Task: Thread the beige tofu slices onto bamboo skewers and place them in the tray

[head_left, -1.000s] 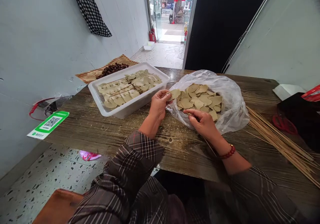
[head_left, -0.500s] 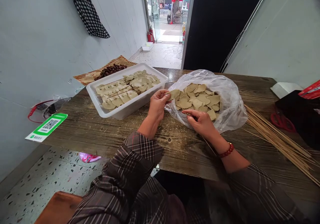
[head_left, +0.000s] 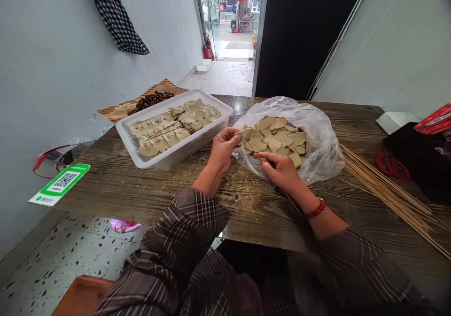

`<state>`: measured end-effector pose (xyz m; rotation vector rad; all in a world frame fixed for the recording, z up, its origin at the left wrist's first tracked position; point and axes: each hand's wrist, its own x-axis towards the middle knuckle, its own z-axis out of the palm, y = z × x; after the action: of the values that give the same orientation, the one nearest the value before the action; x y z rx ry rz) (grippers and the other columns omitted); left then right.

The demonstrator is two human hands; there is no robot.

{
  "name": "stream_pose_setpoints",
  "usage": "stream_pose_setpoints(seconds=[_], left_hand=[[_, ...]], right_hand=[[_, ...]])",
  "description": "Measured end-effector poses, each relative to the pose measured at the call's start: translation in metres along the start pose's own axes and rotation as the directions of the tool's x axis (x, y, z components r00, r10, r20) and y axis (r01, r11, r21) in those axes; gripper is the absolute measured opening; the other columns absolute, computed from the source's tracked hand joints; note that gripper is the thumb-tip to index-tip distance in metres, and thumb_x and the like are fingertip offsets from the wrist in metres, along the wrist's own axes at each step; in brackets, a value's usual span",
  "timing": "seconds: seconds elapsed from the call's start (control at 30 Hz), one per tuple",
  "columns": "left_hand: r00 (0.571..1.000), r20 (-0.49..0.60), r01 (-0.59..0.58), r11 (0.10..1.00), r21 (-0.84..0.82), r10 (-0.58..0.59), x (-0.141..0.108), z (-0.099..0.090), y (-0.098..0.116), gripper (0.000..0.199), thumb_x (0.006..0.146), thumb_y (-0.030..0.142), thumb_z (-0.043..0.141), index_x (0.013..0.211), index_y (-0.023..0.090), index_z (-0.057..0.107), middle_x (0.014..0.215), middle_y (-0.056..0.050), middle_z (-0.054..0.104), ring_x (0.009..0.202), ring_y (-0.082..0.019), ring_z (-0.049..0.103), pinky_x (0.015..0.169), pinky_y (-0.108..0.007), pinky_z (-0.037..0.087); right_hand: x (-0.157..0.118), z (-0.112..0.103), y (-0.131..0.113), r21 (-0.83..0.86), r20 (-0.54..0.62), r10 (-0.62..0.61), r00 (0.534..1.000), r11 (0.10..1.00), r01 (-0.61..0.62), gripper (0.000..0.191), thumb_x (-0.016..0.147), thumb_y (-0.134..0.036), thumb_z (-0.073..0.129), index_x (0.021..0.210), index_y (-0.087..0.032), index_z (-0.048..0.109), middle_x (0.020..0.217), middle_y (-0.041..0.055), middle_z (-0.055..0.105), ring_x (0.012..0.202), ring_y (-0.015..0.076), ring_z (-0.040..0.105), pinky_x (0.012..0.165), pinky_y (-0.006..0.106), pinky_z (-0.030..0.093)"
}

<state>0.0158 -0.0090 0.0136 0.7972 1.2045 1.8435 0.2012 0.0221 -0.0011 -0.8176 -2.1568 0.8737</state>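
Note:
My left hand [head_left: 224,148] pinches a flat, pale beige-green slice [head_left: 245,133] between thumb and fingers, at the left rim of a clear plastic bag [head_left: 326,151]. Heaped in the open bag are many similar slices [head_left: 276,137] with uneven edges; their kind I cannot tell. My right hand [head_left: 280,166] is closed on a thin wooden skewer [head_left: 293,202], whose shaft runs back under the wrist. Its tip is close to the bag's front, apart from the held slice. To the left, a white plastic tub [head_left: 172,158] holds skewered slices [head_left: 158,133] laid in rows.
Loose bamboo skewers [head_left: 387,191] lie at the right, near red-handled scissors [head_left: 392,166] and a black holder [head_left: 408,151]. Behind the tub, small dark brown pieces [head_left: 151,101] rest on patterned paper [head_left: 112,113]. A green QR-code card [head_left: 59,184] sits at the left table edge.
The view has shifted slightly, so everything sits a little further left. The left hand's slice looks tilted flatter; both hands keep their hold.

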Motion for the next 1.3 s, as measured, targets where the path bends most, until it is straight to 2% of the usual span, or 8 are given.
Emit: stream_pose_setpoints(seconds=[0.17, 0.37, 0.53, 0.77, 0.97, 1.17, 1.3], left_hand=[[0.996, -0.01, 0.084, 0.992, -0.095, -0.086, 0.0002, -0.0003, -0.001, 0.033, 0.056, 0.026, 0.085, 0.077, 0.016, 0.062, 0.074, 0.003, 0.06, 0.064, -0.008, 0.057, 0.06, -0.022, 0.051], [0.983, -0.07, 0.158, 0.978, -0.139, -0.169, 0.0027, -0.0018, -0.0008, 0.032, 0.061, 0.022, 0.083, 0.079, 0.016, 0.058, 0.075, 0.002, 0.063, 0.061, -0.01, 0.063, 0.056, -0.023, 0.051], [0.991, -0.091, 0.098, 0.993, -0.059, -0.103, 0.0013, 0.0003, -0.0012, 0.033, 0.062, 0.025, 0.083, 0.08, 0.016, 0.057, 0.072, 0.003, 0.062, 0.061, -0.01, 0.063, 0.056, -0.021, 0.049], [1.0, -0.024, 0.011, 1.0, 0.011, -0.01, 0.0011, 0.0007, -0.0059, 0.031, 0.062, 0.028, 0.082, 0.08, 0.017, 0.059, 0.068, 0.003, 0.062, 0.06, -0.008, 0.057, 0.058, -0.022, 0.05], [0.998, 0.027, 0.055, 0.998, -0.015, -0.055, -0.001, 0.0017, -0.0047, 0.032, 0.061, 0.027, 0.083, 0.079, 0.016, 0.058, 0.07, 0.003, 0.061, 0.06, -0.008, 0.058, 0.06, -0.024, 0.052], [0.99, -0.042, 0.129, 0.989, -0.076, -0.132, -0.0002, -0.0001, -0.0016, 0.03, 0.06, 0.023, 0.082, 0.077, 0.015, 0.058, 0.069, 0.003, 0.061, 0.056, -0.008, 0.059, 0.05, -0.019, 0.048], [0.979, -0.055, 0.189, 0.971, -0.146, -0.198, 0.001, -0.0011, -0.0007, 0.027, 0.063, 0.018, 0.08, 0.077, 0.015, 0.058, 0.068, 0.003, 0.061, 0.055, -0.008, 0.059, 0.05, -0.019, 0.049]], right_hand=[[0.0006, 0.001, 0.0024, 0.003, -0.02, -0.039, 0.999, 0.999, 0.039, 0.033, 0.085, -0.022, 0.051, 0.103, -0.013, 0.078, 0.084, 0.0079, 0.077, 0.06, 0.0139, 0.059, 0.061, 0.026, 0.046], [-0.0005, 0.0014, 0.0039, -0.024, -0.034, -0.087, 0.996, 0.996, 0.086, 0.032, 0.087, -0.022, 0.051, 0.103, -0.014, 0.078, 0.088, 0.0088, 0.078, 0.07, 0.0167, 0.066, 0.067, 0.028, 0.05], [-0.0015, 0.0018, 0.0054, -0.045, -0.038, -0.097, 0.995, 0.994, 0.095, 0.03, 0.087, -0.021, 0.052, 0.103, -0.018, 0.077, 0.096, 0.0085, 0.078, 0.074, 0.0181, 0.068, 0.069, 0.03, 0.051], [-0.0009, 0.0017, 0.0062, -0.065, -0.038, -0.072, 0.997, 0.995, 0.07, 0.03, 0.086, -0.02, 0.053, 0.104, -0.015, 0.077, 0.092, 0.0086, 0.078, 0.065, 0.0167, 0.065, 0.06, 0.028, 0.048], [-0.0001, 0.0015, 0.0069, -0.052, -0.065, -0.113, 0.991, 0.993, 0.11, 0.029, 0.087, -0.018, 0.053, 0.105, -0.017, 0.076, 0.101, 0.0089, 0.078, 0.083, 0.0197, 0.072, 0.073, 0.03, 0.054], [-0.0009, 0.002, 0.0077, -0.029, -0.055, -0.153, 0.987, 0.988, 0.152, 0.028, 0.088, -0.019, 0.053, 0.106, -0.02, 0.076, 0.105, 0.0077, 0.078, 0.094, 0.0215, 0.073, 0.084, 0.035, 0.056], [-0.0008, 0.0028, 0.0083, -0.02, -0.05, -0.169, 0.984, 0.986, 0.168, 0.028, 0.089, -0.019, 0.054, 0.105, -0.021, 0.076, 0.105, 0.0076, 0.078, 0.095, 0.0216, 0.073, 0.086, 0.036, 0.057]])
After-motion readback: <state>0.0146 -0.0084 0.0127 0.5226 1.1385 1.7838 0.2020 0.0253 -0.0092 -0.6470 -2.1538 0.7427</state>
